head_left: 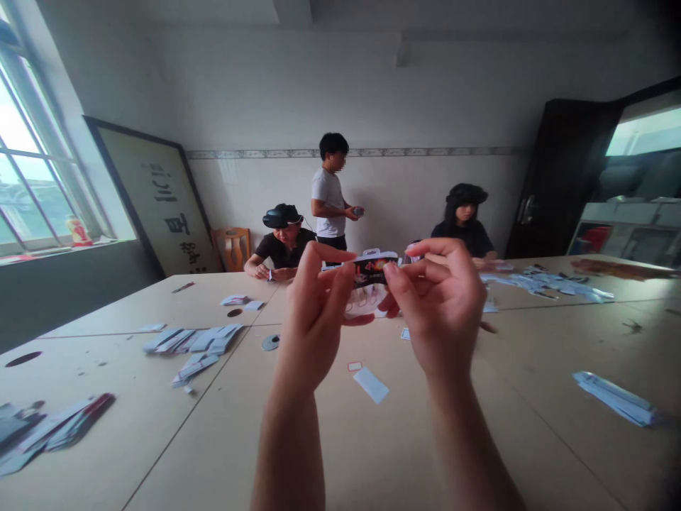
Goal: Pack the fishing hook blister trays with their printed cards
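Note:
Between both raised hands is a small clear packet with a black printed header card [369, 278] and a hanging tab on top. Thin curved pieces, perhaps hooks, show through its clear lower part. My left hand [319, 305] pinches the packet's left side between thumb and fingers. On the right side, my right hand [439, 301] has its thumb pressed on the front of the card, with the fingers curled behind and beside it. Below the hands, a white slip [371, 385] and a small red-edged label [354, 367] lie on the table.
The wide table [340, 454] carries stacks of white cards [194, 339] to the left, a bundle [614, 399] at right and a scattered pile [553, 282] beyond. Two people [287, 245] [462, 223] sit opposite; another person [330, 191] stands behind them.

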